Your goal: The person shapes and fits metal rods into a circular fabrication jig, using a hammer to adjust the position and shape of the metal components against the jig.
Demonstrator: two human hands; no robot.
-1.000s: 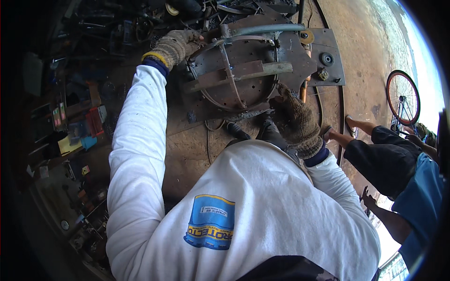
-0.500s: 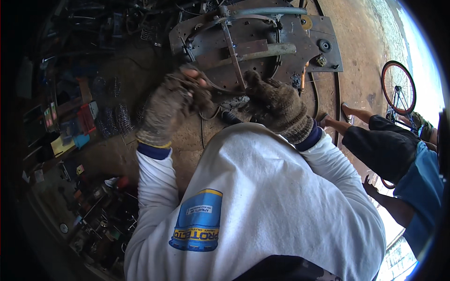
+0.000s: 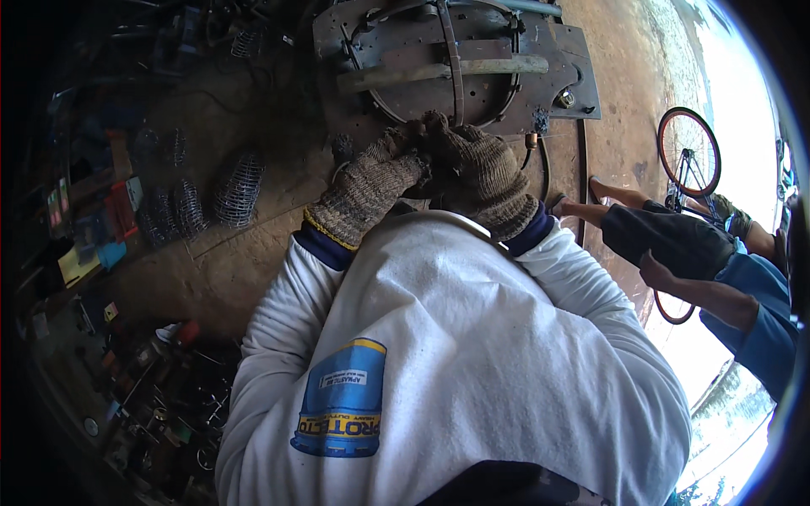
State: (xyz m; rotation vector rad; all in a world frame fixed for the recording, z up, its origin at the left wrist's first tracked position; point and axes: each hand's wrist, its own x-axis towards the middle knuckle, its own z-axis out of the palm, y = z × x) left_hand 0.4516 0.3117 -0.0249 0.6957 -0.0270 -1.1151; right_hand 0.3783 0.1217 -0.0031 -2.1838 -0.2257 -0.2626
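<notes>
My left hand [image 3: 367,187] and my right hand [image 3: 483,175], both in brown knit gloves, are close together at the near edge of a dark steel plate [image 3: 333,51]. Their gloved fingers are curled in and nearly meet. Whatever they grip is hidden by the gloves. Just beyond them a round metal hoop [image 3: 512,88] lies on the plate. A flat metal strip [image 3: 455,76] runs across the hoop and down towards my right fingers. Under the strip, a greyish bar [image 3: 498,66] lies crosswise.
Cone-shaped wire coils [image 3: 240,192] stand on the floor to the left, beyond a clutter of tools [image 3: 169,413]. A brass-coloured fitting with a hose [image 3: 531,142] is at the plate's right corner. On the right are a person in dark shorts [image 3: 666,240] and a bicycle wheel [image 3: 690,152].
My left hand has moved right, up against my right hand, and its fingers have drawn in. The plate now sits higher in the view. The person's arm at right has shifted.
</notes>
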